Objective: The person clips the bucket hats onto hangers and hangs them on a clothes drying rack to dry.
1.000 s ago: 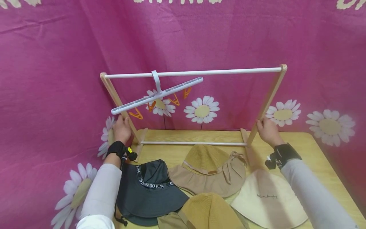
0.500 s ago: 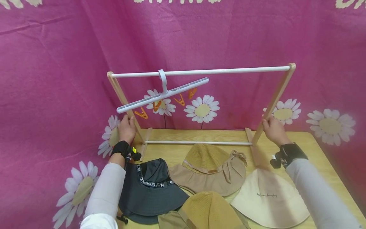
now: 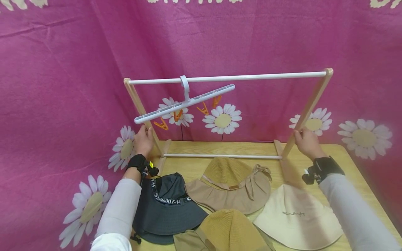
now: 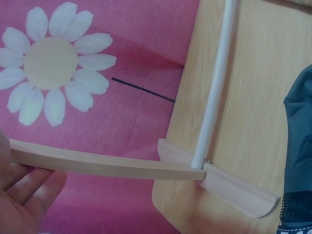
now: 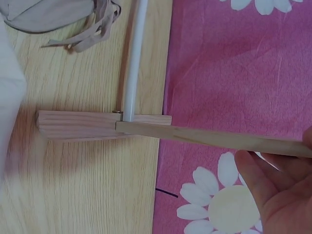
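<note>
Right, the rack (image 3: pixel 226 77) spans between both hands: left hand (image 3: pixel 143 142) and right hand (image 3: pixel 309 142) each grasp an upright (image 3: pixel 314 99) between thumb and fingers, presumably on opposite sides so the frame stays square. Hanger (image 3: pixel 204 97) hooks over the rack inboard of and above the left fingers, clips (image 3: pixel 177 115) dangling; its skew suggests a free swivel. Hats (image 3: pixel 232 230) lie below the fingers. Head view alone shows hanger; wrist views detail the feet (image 5: pixel 78 125), screwed joints included.

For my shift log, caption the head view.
Left hand and right hand hold the rack, hanger on its top rod, hats in front.
</note>
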A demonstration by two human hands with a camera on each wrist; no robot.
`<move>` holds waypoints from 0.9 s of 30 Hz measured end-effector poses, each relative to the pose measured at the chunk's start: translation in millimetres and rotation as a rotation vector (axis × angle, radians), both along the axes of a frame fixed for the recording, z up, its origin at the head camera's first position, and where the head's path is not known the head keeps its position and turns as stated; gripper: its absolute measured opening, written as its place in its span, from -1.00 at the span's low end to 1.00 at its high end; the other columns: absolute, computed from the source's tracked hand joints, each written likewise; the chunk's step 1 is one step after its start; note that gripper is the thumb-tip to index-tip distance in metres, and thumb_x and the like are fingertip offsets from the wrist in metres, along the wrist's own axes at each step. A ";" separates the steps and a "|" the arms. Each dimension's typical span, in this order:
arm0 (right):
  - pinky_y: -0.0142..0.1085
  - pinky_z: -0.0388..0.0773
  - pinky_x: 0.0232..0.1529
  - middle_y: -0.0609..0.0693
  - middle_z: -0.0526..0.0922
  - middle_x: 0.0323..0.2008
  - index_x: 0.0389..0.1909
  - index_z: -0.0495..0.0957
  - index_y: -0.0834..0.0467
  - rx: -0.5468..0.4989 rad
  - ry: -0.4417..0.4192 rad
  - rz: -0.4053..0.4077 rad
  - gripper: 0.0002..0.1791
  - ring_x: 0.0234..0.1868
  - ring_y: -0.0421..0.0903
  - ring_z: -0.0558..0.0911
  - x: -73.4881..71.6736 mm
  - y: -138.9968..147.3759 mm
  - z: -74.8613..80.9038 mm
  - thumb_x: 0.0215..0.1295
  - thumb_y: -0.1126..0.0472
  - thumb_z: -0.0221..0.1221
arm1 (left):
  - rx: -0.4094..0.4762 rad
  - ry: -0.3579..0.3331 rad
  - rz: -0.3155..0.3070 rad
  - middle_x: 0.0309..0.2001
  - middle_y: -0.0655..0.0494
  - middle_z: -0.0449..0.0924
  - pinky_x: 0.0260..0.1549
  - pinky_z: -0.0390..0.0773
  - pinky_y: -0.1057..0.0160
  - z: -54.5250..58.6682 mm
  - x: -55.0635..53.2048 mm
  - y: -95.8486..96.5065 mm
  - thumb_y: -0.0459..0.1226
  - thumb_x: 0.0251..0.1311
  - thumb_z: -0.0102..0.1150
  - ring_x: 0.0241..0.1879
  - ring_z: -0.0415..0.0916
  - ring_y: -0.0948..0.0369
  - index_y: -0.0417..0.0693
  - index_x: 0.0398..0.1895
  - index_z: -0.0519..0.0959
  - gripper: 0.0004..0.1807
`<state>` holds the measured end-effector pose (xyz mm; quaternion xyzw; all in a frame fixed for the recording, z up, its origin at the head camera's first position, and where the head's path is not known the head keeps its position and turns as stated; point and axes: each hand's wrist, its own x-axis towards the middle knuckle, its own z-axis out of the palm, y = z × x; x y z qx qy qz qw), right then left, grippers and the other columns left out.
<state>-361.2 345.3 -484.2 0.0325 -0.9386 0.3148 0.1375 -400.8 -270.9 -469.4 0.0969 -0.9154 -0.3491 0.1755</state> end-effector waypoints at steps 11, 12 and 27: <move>-0.19 0.42 -0.44 0.21 0.57 -0.49 -0.15 0.42 0.42 0.005 -0.024 -0.006 -0.65 -0.45 0.08 0.55 2.7 12.0 0.7 0.65 0.18 -0.13 | -0.007 0.065 -0.027 -0.30 -0.15 0.58 -0.33 0.43 0.08 0.2 4.7 11.5 -0.13 0.66 -0.06 -0.34 0.50 -0.05 -0.22 0.06 0.51 -0.69; -0.19 0.43 -0.43 0.23 0.58 -0.48 -0.15 0.43 0.42 0.007 -0.019 -0.006 -0.65 -0.44 0.09 0.56 2.6 13.2 0.6 0.64 0.18 -0.13 | -0.012 0.069 -0.030 -0.33 -0.14 0.56 -0.36 0.41 0.09 -0.2 4.9 12.0 -0.13 0.66 -0.06 -0.37 0.49 -0.04 -0.22 0.03 0.50 -0.69; -0.19 0.58 -0.40 0.54 0.64 -0.23 -0.05 0.43 0.51 0.007 -0.046 -0.009 -0.61 -0.27 0.40 0.72 8.2 32.1 0.1 0.64 0.20 -0.14 | -0.028 0.099 -0.059 -0.09 -0.26 0.75 -0.06 0.64 -0.15 -4.9 5.6 24.9 -0.11 0.64 -0.03 -0.12 0.70 -0.18 -0.23 0.02 0.54 -0.67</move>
